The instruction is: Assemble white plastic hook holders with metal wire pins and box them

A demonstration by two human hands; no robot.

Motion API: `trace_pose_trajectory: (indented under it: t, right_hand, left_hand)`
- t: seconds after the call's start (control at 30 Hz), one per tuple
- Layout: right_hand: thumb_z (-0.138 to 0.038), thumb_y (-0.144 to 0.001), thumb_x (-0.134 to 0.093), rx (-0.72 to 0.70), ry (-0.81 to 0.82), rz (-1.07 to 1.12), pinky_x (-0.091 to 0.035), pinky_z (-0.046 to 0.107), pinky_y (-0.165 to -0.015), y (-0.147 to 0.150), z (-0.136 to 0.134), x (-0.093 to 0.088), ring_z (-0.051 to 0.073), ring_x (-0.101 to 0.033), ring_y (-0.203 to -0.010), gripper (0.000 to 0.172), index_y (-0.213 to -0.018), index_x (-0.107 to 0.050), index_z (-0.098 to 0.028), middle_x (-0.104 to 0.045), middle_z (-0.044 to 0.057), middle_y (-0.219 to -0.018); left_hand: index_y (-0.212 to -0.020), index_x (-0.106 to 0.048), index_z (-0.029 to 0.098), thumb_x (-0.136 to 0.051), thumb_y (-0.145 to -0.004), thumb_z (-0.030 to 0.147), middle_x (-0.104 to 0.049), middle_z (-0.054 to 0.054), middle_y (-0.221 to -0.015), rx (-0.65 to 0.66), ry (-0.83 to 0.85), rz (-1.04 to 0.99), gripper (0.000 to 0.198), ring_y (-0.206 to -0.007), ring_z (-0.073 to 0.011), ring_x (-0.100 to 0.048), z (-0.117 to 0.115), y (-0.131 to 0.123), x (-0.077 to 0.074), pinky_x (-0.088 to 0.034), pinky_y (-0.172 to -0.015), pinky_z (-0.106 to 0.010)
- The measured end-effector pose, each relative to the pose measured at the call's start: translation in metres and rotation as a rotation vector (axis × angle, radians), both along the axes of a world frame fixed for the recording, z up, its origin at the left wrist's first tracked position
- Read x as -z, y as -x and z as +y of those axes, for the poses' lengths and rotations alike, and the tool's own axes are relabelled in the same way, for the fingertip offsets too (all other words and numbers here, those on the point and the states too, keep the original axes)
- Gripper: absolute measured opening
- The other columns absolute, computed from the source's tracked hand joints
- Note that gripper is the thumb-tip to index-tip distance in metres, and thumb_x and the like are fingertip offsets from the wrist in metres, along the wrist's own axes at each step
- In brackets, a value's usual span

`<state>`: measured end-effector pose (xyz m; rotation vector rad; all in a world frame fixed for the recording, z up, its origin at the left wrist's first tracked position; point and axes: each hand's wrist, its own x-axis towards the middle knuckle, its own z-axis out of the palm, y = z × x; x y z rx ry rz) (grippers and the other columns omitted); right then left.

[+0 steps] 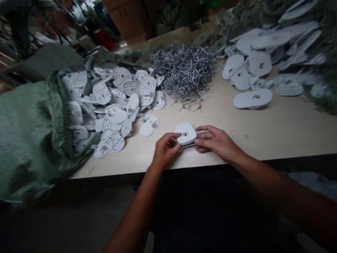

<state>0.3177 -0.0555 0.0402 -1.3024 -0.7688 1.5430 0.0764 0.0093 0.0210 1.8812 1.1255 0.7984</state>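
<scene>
Near the table's front edge, a white plastic part [186,133] with a small central hole is held between my two hands. My left hand [167,149] grips its left side, fingers on top and thumb at the lower edge. On the right side, my right hand [212,140] pinches it with the fingers closed. Below the top plate a thin metal rod and a second pale plate show in the gap. A pile of metal pins [186,70] lies behind my hands. One loose white piece [149,126] rests to the left.
A heap of ribbed white pieces [116,114] spills from a green sack [26,133] on the left. More white plates [252,98] are piled at the right on the pale wooden table [263,133]. Cardboard boxes [130,19] stand behind the table.
</scene>
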Motion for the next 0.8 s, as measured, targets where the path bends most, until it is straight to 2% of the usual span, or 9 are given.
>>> trace_pose_trajectory:
  t: [0.13,0.17,0.23,0.3,0.37,0.43,0.5,0.63,0.8]
  right_hand:
    - [-0.022,-0.078,-0.089,-0.124,-0.3,-0.391,-0.062,0.032,-0.074,-0.023,0.013,0.007,0.016,-0.075,-0.075,0.061,-0.137,-0.074,-0.024,-0.077,0.009,-0.128]
    - [-0.02,-0.077,-0.088,-0.17,-0.346,-0.452,-0.059,0.031,-0.072,-0.026,0.018,0.007,0.015,-0.073,-0.072,0.06,-0.136,-0.076,-0.024,-0.079,0.008,-0.124]
    - [-0.017,-0.078,-0.084,-0.231,-0.398,-0.526,-0.052,0.028,-0.066,-0.027,0.027,0.01,0.014,-0.066,-0.064,0.049,-0.127,-0.082,-0.022,-0.081,0.004,-0.1]
    - [-0.01,-0.08,-0.075,-0.212,-0.442,-0.587,-0.047,0.027,-0.064,-0.023,0.035,0.013,0.013,-0.06,-0.06,0.037,-0.115,-0.085,-0.021,-0.077,0.0,-0.081]
    - [-0.004,-0.079,-0.068,-0.148,-0.504,-0.647,-0.046,0.028,-0.069,-0.017,0.04,0.018,0.015,-0.061,-0.066,0.038,-0.108,-0.084,-0.022,-0.076,0.0,-0.082]
    - [-0.001,-0.078,-0.066,-0.112,-0.556,-0.679,-0.047,0.029,-0.076,-0.012,0.041,0.023,0.016,-0.064,-0.076,0.04,-0.107,-0.082,-0.023,-0.078,0.002,-0.094]
    - [-0.001,-0.078,-0.067,-0.1,-0.556,-0.661,-0.047,0.029,-0.077,-0.011,0.041,0.027,0.017,-0.065,-0.08,0.039,-0.107,-0.081,-0.023,-0.079,0.002,-0.101]
    - [-0.002,-0.077,-0.071,-0.094,-0.495,-0.556,-0.047,0.027,-0.072,-0.013,0.039,0.029,0.015,-0.064,-0.076,0.038,-0.109,-0.081,-0.021,-0.078,0.003,-0.099]
    - [-0.013,-0.079,-0.08,-0.108,-0.411,-0.187,-0.052,0.025,-0.067,-0.016,0.043,0.03,0.011,-0.067,-0.069,0.057,-0.136,-0.072,-0.019,-0.076,0.007,-0.117]
  left_hand:
    - [-0.116,-0.08,0.022,-0.074,-0.081,0.016,-0.078,-0.003,-0.101,-0.006,0.064,-0.011,0.036,-0.07,-0.0112,-0.061,0.002,-0.003,0.001,-0.048,-0.064,-0.023]
    - [-0.115,-0.079,0.022,-0.074,-0.081,0.016,-0.078,-0.003,-0.099,-0.008,0.079,-0.01,0.036,-0.069,-0.0112,-0.061,0.002,-0.005,0.0,-0.047,-0.062,-0.023]
    - [-0.112,-0.078,0.021,-0.073,-0.08,0.016,-0.076,-0.001,-0.093,-0.035,0.113,-0.01,0.033,-0.066,-0.0108,-0.059,0.0,-0.011,-0.002,-0.045,-0.06,-0.022]
    - [-0.108,-0.076,0.02,-0.074,-0.079,0.018,-0.072,0.001,-0.086,-0.096,0.134,-0.013,0.03,-0.062,-0.0099,-0.055,-0.002,-0.019,-0.002,-0.042,-0.057,-0.021]
    - [-0.105,-0.073,0.02,-0.075,-0.077,0.021,-0.067,0.003,-0.079,-0.161,0.138,-0.011,0.028,-0.059,-0.0096,-0.051,-0.005,-0.026,0.0,-0.038,-0.055,-0.021]
    - [-0.104,-0.07,0.021,-0.075,-0.076,0.023,-0.062,0.005,-0.073,-0.196,0.137,-0.007,0.029,-0.057,-0.0099,-0.048,-0.006,-0.03,0.002,-0.036,-0.053,-0.021]
    - [-0.104,-0.068,0.021,-0.074,-0.076,0.024,-0.059,0.006,-0.069,-0.196,0.153,-0.005,0.029,-0.056,-0.0105,-0.049,-0.006,-0.031,0.003,-0.035,-0.053,-0.021]
    - [-0.107,-0.069,0.021,-0.077,-0.079,0.029,-0.061,0.005,-0.068,-0.184,0.201,0.021,0.03,-0.058,-0.0122,-0.054,-0.005,-0.026,-0.001,-0.039,-0.054,-0.022]
    - [-0.106,-0.067,0.021,-0.08,-0.076,0.03,-0.067,0.003,-0.077,-0.255,0.14,0.011,0.034,-0.065,-0.0144,-0.063,0.001,-0.022,-0.016,-0.05,-0.059,-0.024]
